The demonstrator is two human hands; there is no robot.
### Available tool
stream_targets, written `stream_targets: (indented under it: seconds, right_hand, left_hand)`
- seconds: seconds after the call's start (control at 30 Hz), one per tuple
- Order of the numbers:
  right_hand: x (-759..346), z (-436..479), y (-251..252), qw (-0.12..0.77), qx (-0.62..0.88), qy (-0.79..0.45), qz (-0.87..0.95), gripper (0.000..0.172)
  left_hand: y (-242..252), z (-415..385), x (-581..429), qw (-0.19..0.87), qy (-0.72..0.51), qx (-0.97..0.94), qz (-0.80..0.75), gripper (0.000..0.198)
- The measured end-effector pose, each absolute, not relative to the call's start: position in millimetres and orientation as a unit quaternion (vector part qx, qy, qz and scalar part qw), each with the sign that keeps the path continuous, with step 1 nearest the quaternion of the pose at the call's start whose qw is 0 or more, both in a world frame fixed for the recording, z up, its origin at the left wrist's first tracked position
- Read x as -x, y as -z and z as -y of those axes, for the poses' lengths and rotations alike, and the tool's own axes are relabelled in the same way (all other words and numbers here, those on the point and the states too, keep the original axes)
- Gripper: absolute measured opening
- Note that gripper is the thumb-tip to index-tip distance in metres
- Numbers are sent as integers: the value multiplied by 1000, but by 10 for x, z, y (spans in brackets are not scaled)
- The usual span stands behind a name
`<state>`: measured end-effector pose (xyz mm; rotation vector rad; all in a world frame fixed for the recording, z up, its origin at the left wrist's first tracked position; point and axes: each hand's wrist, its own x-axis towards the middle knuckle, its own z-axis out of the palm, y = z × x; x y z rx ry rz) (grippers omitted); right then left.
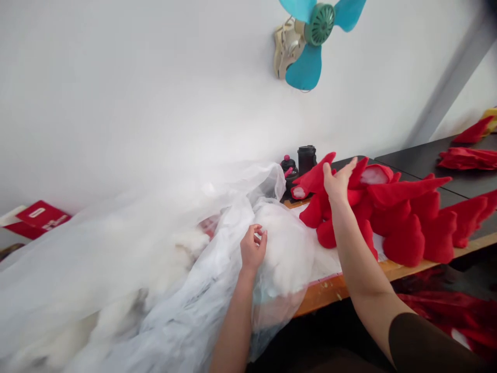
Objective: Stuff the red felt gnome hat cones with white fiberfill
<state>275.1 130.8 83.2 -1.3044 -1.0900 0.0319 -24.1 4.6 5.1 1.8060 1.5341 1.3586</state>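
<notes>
My right hand (338, 180) reaches over a pile of red stuffed fabric pieces (404, 238), thumb and fingers spread apart. A pointed red piece (315, 177) lies close beside its thumb; whether they touch I cannot tell. White filling shows at the mouth of one red piece (376, 174). My left hand (254, 246) hovers by a thin clear plastic bag (233, 248), its fingers loosely bent, a gap before the thumb and nothing seen between them. Fluffy white stuffing (285, 238) bulges inside the bag's right part.
Behind the bag stand a black cup (306, 158) and a dark bottle with a pink top (288, 165). A wall fan (320, 25) with blue blades hangs above. More red fabric (471, 158) lies on the dark table (411, 155) at right. A red box (42, 217) sits far left.
</notes>
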Motion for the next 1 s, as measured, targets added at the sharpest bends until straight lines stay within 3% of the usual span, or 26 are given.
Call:
stream_targets:
  seconds: [0.1,0.2,0.33,0.4,0.5,0.6,0.77,1.0]
  right_hand:
    - [-2665,-1172,-804,695,571,-21,437,76]
    - [-2432,-894,-747,680,512,-130,508,51]
    - [-2182,-659,-586,588,450,-292,605,36]
    - [-2119,-652,-502,531,437,-337,643,36]
    - [-2064,-727,-401,477,459,-312,682,32]
    - [-1954,-784,-283,408,484,-273,724,28]
    - [-1523,-600,-22,289,417,-241,827,38]
    - [-1090,-248,17,155,381,-145,900,33]
  left_hand:
    - [-80,-42,260,231,-493,-630,-554,23]
    - [-134,-6,311,307,-421,-702,-485,35]
    - [-141,57,342,289,-205,-853,-383,68]
    - [-100,67,328,270,-136,-873,-382,58]
    - [-38,49,329,243,-146,-857,-431,31]
    - [-13,-2,436,194,-193,-806,-525,33]
    - [-7,-109,806,150,-207,-711,-655,22]
    - [45,-27,936,162,-204,-701,-664,44]
